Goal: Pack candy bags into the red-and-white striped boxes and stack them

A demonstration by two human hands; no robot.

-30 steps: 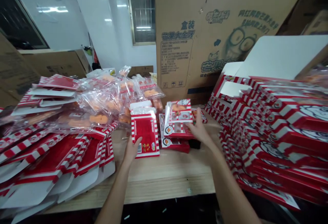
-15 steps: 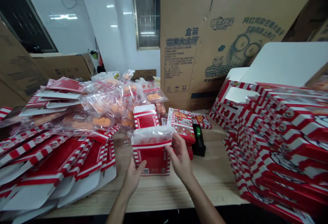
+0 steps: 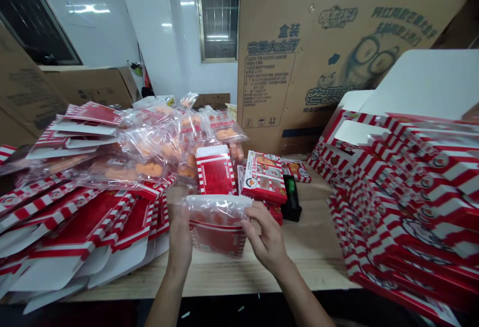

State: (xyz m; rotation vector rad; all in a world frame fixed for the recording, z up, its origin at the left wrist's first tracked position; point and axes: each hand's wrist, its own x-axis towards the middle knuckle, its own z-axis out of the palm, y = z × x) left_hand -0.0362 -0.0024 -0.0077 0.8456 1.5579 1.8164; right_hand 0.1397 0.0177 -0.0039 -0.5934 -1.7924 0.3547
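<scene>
Bare surface [image 3: 318, 252] runs along the front edge and widens between the right hand [image 3: 267, 237] and the right stack [image 3: 404, 217]; heaped boxes [image 3: 86, 222] crowd the left. Behind the packet [image 3: 217, 240], a red box [image 3: 216, 171] limits room. The packet is between both hands: right fingers pinch its upper right corner; the left hand [image 3: 179, 237] blurs at its left side, grip unclear.

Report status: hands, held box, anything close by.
Right hand holds red box. Left hand blurred beside it, contact unclear. Clear plastic at top. Another box close beyond.
</scene>
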